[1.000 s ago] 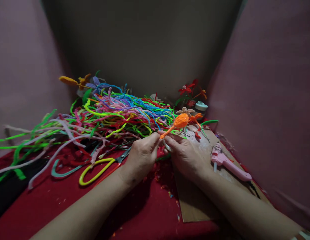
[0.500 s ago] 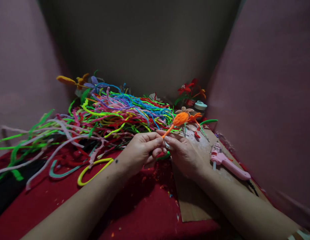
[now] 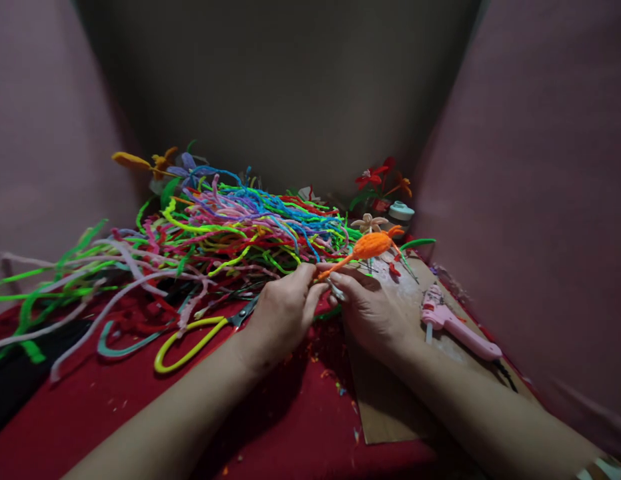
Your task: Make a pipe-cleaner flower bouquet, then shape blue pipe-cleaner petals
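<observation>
1. Bench (image 3: 115,413): covered in red cloth, littered with small orange and red scraps near the hands.
2. Landmark: the pile (image 3: 240,227) of pipe cleaners, many colours, spread across the back and left of the bench.
3. Left hand (image 3: 285,310), just in front of the pile's right end: grip closed, pinching the thin stem of the orange bud (image 3: 369,245).
4. Right hand (image 3: 373,310), right of the pile's near edge, touching the left hand: fingers closed on the same stem's lower end; a small pale piece shows at the fingertips, too small to tell what.
5. Bud held in the air, tilted up and right, just off the pile's right end.
6. Scissors (image 3: 200,333), yellow handles, lie flat in front of the pile, blades partly under the left hand.
7. Board (image 3: 390,407), brown, right of the pile, under the right wrist; a pink glue gun (image 3: 457,327) lies on it.
8. Red flowers (image 3: 377,179) and a small tub (image 3: 402,212) stand beyond the pile's right end.
9. Room: dim; dark back wall (image 3: 290,87), pinkish walls either side.
</observation>
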### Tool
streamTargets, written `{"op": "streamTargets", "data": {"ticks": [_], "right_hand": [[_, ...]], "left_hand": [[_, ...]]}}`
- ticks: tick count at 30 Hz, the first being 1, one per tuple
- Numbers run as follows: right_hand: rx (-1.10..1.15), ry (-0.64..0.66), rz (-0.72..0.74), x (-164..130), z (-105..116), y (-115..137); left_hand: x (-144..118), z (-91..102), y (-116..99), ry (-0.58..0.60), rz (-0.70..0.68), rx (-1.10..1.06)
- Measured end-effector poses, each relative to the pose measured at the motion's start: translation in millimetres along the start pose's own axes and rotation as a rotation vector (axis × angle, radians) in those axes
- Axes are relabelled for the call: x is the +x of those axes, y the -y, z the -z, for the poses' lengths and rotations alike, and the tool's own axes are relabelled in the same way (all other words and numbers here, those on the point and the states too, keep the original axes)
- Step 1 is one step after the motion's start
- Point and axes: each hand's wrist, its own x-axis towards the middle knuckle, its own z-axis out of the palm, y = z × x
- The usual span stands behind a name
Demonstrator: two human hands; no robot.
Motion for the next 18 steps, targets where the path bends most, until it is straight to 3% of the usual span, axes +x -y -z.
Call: {"op": "streamTargets", "data": {"ticks": [3,7,12,16,18], "right_hand": [[-0.017,-0.005,-0.001,0,-1,0],[-0.031,0.03,-0.022,0,-1,3],[0.007,0.077,-0.091,1,0,6],[0.049,0.107,-0.13,2,0,9],[0.078,0.131,-0.143,2,0,10]], "left_hand": [[-5,-4.2,11,0.015,-0.203,0.325],[-5,-4.1,13,0.012,-0.198,0.229],[2,0.7,-1,0.072,0.086,-0.162],[6,9.3,-10,0.269,0.44,-0.646],[7,13.9,-9,0.368,0.523,-0.857]]}}
